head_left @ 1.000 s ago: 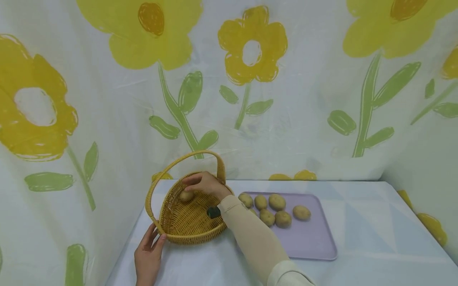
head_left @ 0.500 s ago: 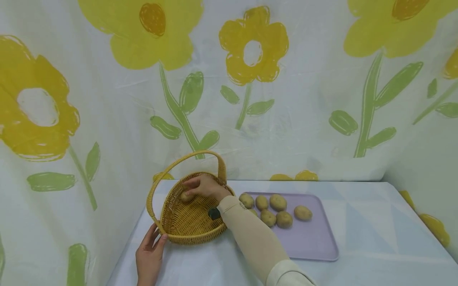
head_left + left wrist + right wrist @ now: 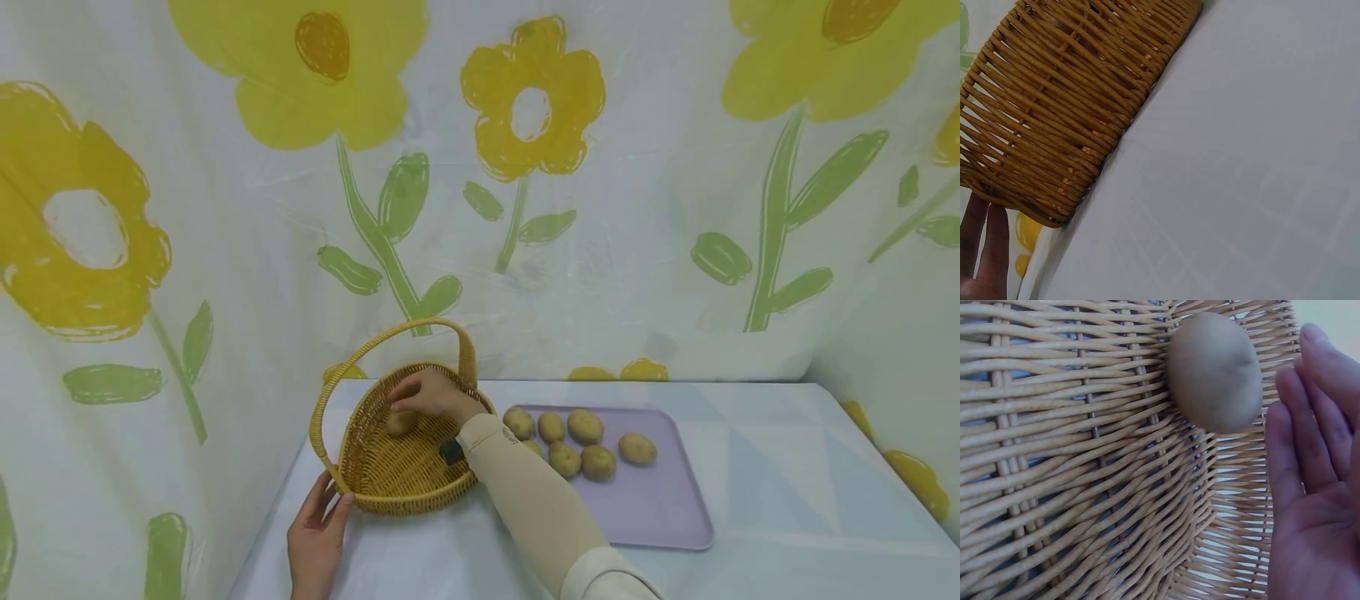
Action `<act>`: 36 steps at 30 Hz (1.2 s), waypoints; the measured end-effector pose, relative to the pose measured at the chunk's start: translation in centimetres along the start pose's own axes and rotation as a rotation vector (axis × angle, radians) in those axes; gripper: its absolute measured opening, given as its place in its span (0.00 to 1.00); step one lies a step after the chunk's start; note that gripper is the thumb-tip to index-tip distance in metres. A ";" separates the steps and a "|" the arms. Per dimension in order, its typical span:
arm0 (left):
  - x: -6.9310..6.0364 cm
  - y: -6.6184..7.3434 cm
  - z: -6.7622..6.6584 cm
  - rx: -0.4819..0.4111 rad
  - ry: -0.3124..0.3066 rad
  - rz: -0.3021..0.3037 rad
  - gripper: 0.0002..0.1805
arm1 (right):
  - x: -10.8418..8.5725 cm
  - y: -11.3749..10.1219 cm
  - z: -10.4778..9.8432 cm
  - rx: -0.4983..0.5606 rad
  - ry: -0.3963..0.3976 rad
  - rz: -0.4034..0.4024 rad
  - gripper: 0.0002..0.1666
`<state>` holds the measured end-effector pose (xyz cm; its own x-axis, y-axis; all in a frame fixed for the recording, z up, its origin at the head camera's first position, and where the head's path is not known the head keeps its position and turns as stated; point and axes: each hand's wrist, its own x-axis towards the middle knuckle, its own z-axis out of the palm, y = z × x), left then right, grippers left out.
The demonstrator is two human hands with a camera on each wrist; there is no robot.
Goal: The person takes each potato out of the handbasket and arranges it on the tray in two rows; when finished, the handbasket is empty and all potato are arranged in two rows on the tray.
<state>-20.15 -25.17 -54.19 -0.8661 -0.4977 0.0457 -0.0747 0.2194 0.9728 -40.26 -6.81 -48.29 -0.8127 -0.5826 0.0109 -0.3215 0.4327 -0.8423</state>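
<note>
A wicker basket [image 3: 408,503] with an arched handle stands at the left of the table. My left hand [image 3: 317,533] holds its near left corner, the thumb at the rim; in the left wrist view, fingers [image 3: 992,240] touch the woven side. A potato [image 3: 1213,372], slightly blurred, lies inside against the far part of the basket. Over it, inside the basket, is my right hand [image 3: 431,393]; the right wrist view shows its fingers extended, with a gap between them and the potato. The head view has the potato partly hidden under that hand.
Right of the basket lies a purple tray [image 3: 652,512] bearing several potatoes [image 3: 586,427]. My right forearm [image 3: 536,492] crosses over the tray's left side and hides part of it. A flower-printed curtain [image 3: 637,250] hangs behind the table.
My right fingers have come off the potato. It has shifted slightly right and nearer inside the basket. The left hand keeps its hold on the corner.
</note>
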 end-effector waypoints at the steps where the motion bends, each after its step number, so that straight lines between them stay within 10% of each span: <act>1: 0.0 0.0 0.0 -0.001 0.001 -0.001 0.35 | 0.0 0.0 0.0 0.008 0.008 -0.004 0.13; 36: 0.1 0.1 0.1 -0.004 0.010 -0.028 0.36 | -0.1 0.8 0.3 -0.052 -0.100 0.048 0.23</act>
<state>-20.26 -25.10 -54.13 -0.8586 -0.5123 0.0210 -0.0966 0.2019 0.9746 -40.25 -6.61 -49.16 -0.7761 -0.6249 -0.0844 -0.3102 0.4948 -0.8117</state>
